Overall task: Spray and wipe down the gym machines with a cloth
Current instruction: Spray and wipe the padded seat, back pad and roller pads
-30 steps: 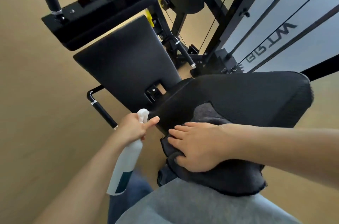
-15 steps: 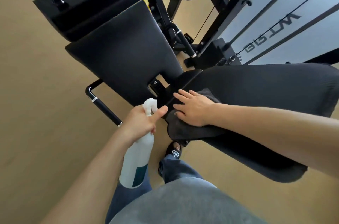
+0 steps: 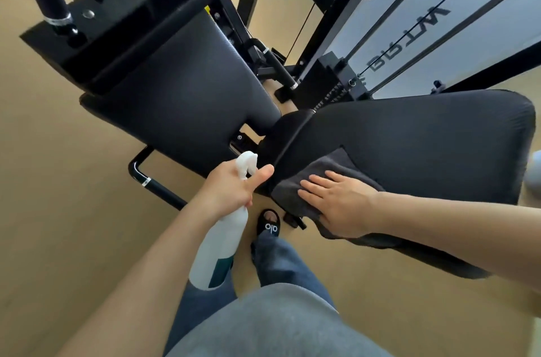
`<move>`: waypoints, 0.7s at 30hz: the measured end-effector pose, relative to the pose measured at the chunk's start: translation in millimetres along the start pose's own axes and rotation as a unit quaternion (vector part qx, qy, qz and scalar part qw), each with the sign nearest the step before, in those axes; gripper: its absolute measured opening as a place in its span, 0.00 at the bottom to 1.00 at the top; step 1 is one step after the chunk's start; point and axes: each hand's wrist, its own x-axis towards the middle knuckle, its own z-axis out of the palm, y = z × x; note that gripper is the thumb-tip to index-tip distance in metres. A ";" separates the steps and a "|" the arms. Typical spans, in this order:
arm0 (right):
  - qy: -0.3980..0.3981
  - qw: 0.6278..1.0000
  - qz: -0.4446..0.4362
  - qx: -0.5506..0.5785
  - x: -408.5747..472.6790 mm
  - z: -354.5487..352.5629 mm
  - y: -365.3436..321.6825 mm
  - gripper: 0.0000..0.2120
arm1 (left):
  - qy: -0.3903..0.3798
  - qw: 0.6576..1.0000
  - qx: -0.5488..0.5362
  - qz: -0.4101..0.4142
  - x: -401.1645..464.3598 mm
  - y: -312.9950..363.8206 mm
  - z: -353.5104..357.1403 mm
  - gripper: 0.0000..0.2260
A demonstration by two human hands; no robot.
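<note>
A grey top and blue jeans fill the near edge; past them a black slide sandal (image 3: 268,223) on the tan floor (image 3: 58,210) reads "alo" in white. The left hand (image 3: 234,187) grips the neck of a smooth white spray bottle (image 3: 218,248) with a teal label patch, fingers clenched round it and thumb stretched toward the seat edge; its nozzle points far. Just right, the right hand (image 3: 339,204) lies flat, fingers straight and a little spread, pressing a dark grey fuzzy cloth (image 3: 325,178) on the near left corner of the black padded seat (image 3: 409,137). Farther left, a textured black back pad (image 3: 181,93) slopes away under a glossy black frame. At far right, pale panels behind black bars carry mirrored grey lettering (image 3: 409,43), not legible.
</note>
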 end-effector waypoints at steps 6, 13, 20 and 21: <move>-0.025 0.998 -0.052 0.029 86.6 5.9 9.1 0.30 | 0.006 0.998 -0.012 -0.057 16.6 -7.7 6.1 0.23; -0.005 0.997 -0.078 0.015 154.3 -0.3 38.6 0.30 | 0.046 0.993 -0.019 -0.105 48.8 -14.0 4.3 0.22; 0.018 1.000 0.007 0.002 173.1 -19.8 155.1 0.30 | 0.051 0.987 -0.072 -0.137 84.2 10.2 13.5 0.19; 0.018 1.000 0.023 0.003 175.3 -22.2 170.3 0.31 | 0.052 0.987 -0.075 -0.135 88.9 15.2 16.4 0.19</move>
